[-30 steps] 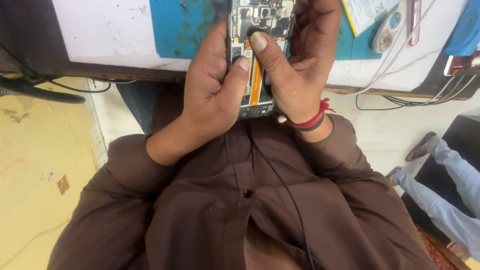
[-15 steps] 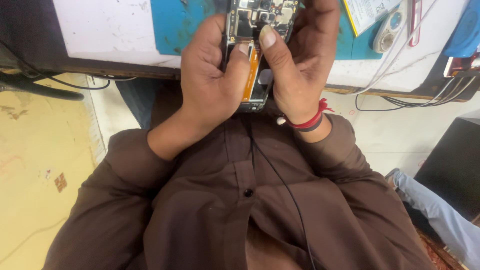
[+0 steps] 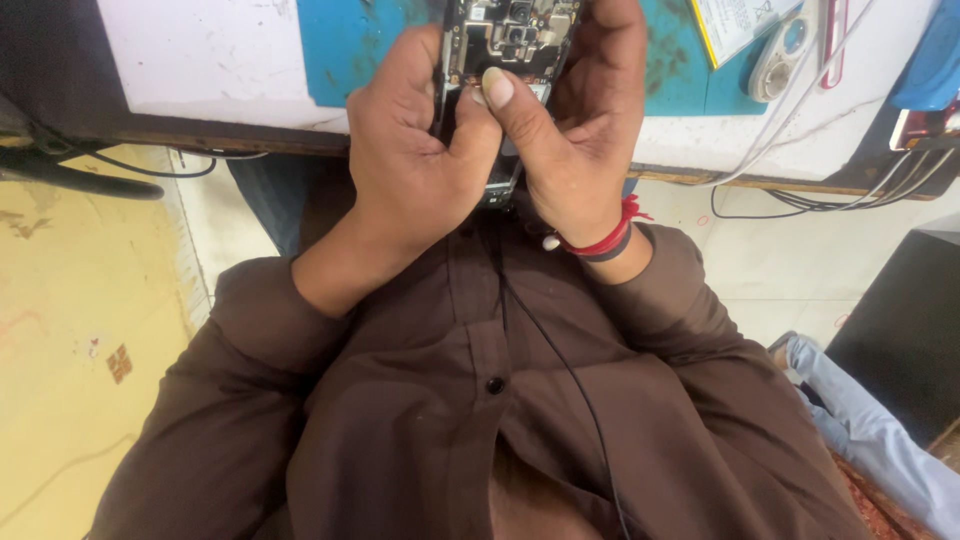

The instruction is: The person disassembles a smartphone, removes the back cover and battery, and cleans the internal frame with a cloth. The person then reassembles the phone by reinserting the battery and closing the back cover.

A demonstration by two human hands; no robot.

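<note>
An opened mobile phone (image 3: 508,35) with its back cover off shows a circuit board and camera modules. I hold it upright over my lap, just in front of the table edge. My left hand (image 3: 415,160) wraps its left side, thumb pressed across the middle. My right hand (image 3: 575,130) grips the right side, and its thumb tip rests on the board next to the left thumb. The phone's lower part is mostly hidden behind my thumbs. A red thread band sits on my right wrist.
A white table (image 3: 210,60) with a blue mat (image 3: 350,45) lies ahead. A white device (image 3: 780,55), cables (image 3: 800,195) and a blue object (image 3: 930,60) sit at the right. Another person's leg in light trousers (image 3: 880,440) is at the lower right. A black cable (image 3: 90,175) runs at the left.
Both thumbs have closed in over the phone's middle, covering the orange strip that showed before. The phone has shifted slightly up and away.
</note>
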